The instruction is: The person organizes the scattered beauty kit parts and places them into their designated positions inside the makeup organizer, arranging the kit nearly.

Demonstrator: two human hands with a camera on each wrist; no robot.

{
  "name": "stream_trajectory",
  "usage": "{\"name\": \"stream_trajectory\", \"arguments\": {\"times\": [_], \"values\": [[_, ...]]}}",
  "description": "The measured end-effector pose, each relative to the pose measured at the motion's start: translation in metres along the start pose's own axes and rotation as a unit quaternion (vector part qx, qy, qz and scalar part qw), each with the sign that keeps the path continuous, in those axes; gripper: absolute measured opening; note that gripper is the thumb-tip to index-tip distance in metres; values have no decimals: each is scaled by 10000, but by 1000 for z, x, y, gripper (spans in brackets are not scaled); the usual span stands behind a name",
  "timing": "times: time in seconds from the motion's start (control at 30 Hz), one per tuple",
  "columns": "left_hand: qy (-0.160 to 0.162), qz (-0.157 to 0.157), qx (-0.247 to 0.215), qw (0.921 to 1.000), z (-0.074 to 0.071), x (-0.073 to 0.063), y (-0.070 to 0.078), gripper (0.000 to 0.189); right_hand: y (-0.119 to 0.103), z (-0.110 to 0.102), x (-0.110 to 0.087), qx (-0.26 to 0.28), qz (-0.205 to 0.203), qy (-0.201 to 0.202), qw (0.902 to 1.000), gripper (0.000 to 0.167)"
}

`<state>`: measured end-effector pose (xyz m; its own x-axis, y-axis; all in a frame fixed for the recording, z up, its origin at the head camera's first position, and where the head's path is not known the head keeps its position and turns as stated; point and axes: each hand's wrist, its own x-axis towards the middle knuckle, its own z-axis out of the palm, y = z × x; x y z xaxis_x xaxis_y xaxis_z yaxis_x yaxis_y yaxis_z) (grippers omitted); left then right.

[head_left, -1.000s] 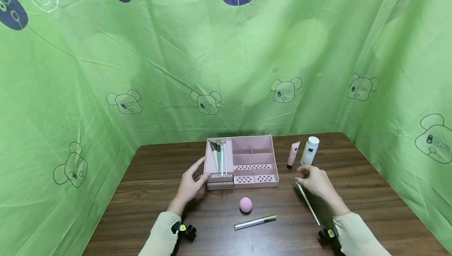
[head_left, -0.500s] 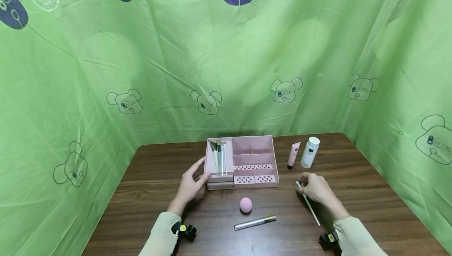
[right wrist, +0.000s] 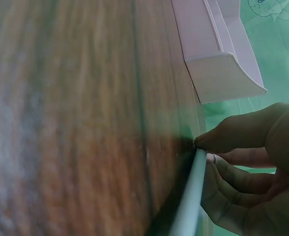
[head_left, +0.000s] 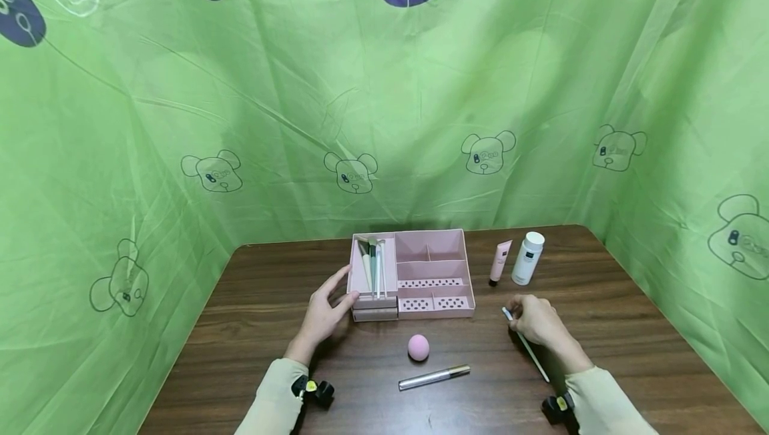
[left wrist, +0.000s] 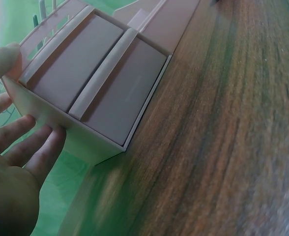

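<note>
My left hand holds the front left corner of a pink cosmetics organizer. Its thumb lies over the top front edge, and the other fingers press the side wall in the left wrist view. My right hand pinches a slim pale stick between thumb and fingertips, close to its far end. In the right wrist view this stick runs toward the camera, low over the wood. Several makeup brushes with pale handles and green bristles lie in the organizer's left tray.
A pink ball-shaped sponge and a silver tube with a gold end lie in front of the organizer. To its right stand a pink squeeze tube and a white bottle. Green curtains surround the wooden table.
My right hand has come down from beside the white bottle and taken hold of the pale stick. The stick's near end has shifted slightly right. My left hand stays put.
</note>
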<state>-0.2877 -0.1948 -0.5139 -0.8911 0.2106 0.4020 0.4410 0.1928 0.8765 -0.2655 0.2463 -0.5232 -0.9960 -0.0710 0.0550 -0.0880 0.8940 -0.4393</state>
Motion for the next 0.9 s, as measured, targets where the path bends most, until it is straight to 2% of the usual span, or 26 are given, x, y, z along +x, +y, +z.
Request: {"name": "stream_trajectory", "arguments": {"times": [0.43, 0.9], "values": [[3, -49, -20, 10000, 0, 0, 1, 59, -3, -3, 1, 325, 120, 195, 9992, 24], [2, -88, -68, 9999, 0, 0, 1, 59, -16, -10, 6, 529, -209, 829, 9949, 24]]}}
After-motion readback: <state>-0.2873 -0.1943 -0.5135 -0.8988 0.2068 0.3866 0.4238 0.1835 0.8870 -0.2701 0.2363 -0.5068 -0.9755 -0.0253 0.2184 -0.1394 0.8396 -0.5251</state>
